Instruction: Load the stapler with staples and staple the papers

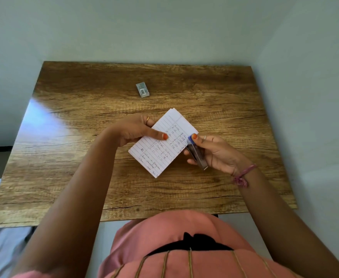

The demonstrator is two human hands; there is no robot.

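Above the middle of the wooden surface [84,121], the left hand [133,130] grasps the lined papers [162,143] with its fingers, the right hand [214,152] grips the stapler [197,152] at their right edge, and the small staple box [142,89] lies beyond the papers.

Both bare forearms reach forward, converging. The left hand [136,130] is turned palm down, thumb extended rightward, its fingers [147,122] curled and pinching a held sheet. The right hand [212,152] is turned palm inward, fingers wrapped around a slim object, thumb pressed on top; a cord circles its wrist.
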